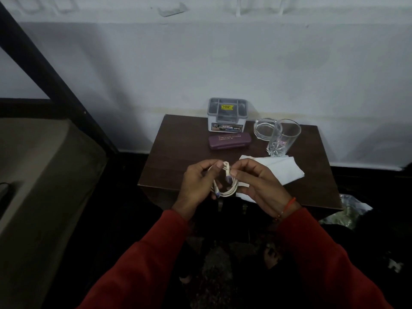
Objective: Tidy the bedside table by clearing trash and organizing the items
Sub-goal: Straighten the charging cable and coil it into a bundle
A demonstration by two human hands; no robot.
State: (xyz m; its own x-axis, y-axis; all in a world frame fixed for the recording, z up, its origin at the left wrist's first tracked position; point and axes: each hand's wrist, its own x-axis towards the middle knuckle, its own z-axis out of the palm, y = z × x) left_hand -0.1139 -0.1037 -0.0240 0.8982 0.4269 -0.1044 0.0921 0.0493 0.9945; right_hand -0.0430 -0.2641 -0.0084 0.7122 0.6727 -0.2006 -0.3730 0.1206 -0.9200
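Coiling a cable over the bedside table (174, 166)

My left hand (196, 186) and right hand (258, 186) pinch the white cable (225, 188) above the near edge; grey organizer (227, 114) sits by the pale wall (200, 63).

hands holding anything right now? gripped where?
Yes: both hands hold a coiled white cable. Left hand and right hand pinch the wrapped top of the coil; its purple-tipped plugs hang free.

Dim room, pale wall (223, 63) (stained), dark floor (133, 219)
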